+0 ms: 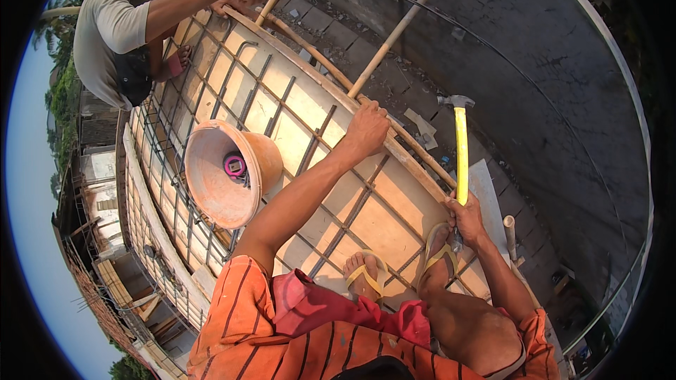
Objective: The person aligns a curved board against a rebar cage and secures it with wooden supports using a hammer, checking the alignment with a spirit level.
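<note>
Hammer (461, 148): yellow handle, steel claw head up top, standing upright over the plywood form's (394, 214) right edge.
Right hand (465, 217): fingers wrapped tight around the handle's lower end, forearm bent up from the knee.
Left hand (367, 128): arm stretched forward, fingers curled over the form's wooden rim beside a bamboo pole (391, 41).
Nearby: orange bucket (229, 172) tipped on rebar grid (246, 98).
Hidden: handle's butt, inside the fist.

yellow hammer (461, 151), orange bucket (227, 174), orange striped shirt (282, 341)
</note>
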`<state>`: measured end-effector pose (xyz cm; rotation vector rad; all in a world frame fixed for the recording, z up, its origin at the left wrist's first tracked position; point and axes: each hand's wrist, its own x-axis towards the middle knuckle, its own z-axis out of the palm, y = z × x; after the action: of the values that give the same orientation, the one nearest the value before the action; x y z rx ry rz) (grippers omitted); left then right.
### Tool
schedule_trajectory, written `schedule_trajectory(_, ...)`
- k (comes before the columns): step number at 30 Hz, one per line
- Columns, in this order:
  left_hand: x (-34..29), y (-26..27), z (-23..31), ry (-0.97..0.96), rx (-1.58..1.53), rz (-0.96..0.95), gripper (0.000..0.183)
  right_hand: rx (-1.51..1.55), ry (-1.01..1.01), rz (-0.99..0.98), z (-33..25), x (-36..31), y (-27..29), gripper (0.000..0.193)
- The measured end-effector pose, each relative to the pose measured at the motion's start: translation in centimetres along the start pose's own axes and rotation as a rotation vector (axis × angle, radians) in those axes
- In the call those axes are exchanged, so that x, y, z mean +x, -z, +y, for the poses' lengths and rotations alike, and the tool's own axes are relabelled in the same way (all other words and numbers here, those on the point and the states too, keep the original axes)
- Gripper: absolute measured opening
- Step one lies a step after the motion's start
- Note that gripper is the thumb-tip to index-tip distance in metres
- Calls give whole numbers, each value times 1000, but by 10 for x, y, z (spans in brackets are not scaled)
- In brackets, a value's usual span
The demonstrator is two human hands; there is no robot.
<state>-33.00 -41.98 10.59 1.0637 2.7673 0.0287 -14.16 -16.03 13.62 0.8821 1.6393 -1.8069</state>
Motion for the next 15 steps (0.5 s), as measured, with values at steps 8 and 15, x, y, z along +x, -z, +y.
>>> schedule_trajectory(8, 0, 3, 1, 3, 4, -11, 10, -2, -3, -7, -3, -2, -1, 20)
schedule_trajectory(15, 1, -1, 0, 7, 1, 6, 10, -21, 7, -5, -2, -1, 0, 20)
